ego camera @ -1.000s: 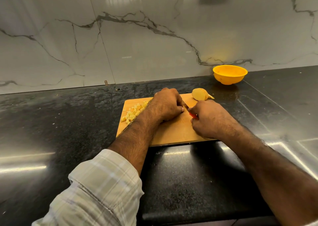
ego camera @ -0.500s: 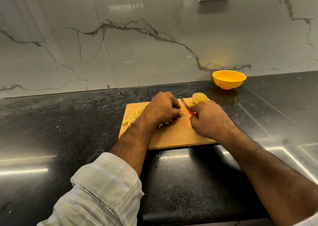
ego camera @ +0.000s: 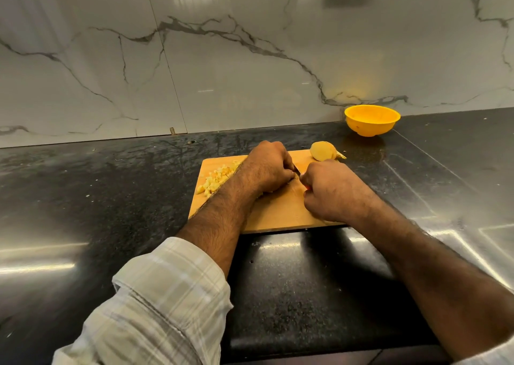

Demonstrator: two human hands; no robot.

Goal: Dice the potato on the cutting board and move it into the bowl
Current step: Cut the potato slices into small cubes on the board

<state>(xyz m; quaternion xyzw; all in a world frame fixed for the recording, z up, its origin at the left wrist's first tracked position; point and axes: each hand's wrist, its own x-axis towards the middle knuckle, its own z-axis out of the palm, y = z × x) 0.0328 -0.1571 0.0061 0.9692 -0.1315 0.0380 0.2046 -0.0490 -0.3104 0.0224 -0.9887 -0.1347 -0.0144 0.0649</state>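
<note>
Potato half point(ego camera: 322, 151) beyond both hands; right hand point(ego camera: 331, 191) grips knife point(ego camera: 298, 172); left hand point(ego camera: 268, 167) curled, contents hidden.

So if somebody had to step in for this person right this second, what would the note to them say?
Left hand: curled over a potato piece on the cutting board, steadying it; the piece itself is hidden.
Right hand: gripping the red-handled knife, blade at the left fingers.
Done: a pile of diced potato sits on the board's far left part.
Left: finish this piece, dice the potato chunk at the board's far right corner, then move it all into the yellow bowl, which looks empty.
</note>
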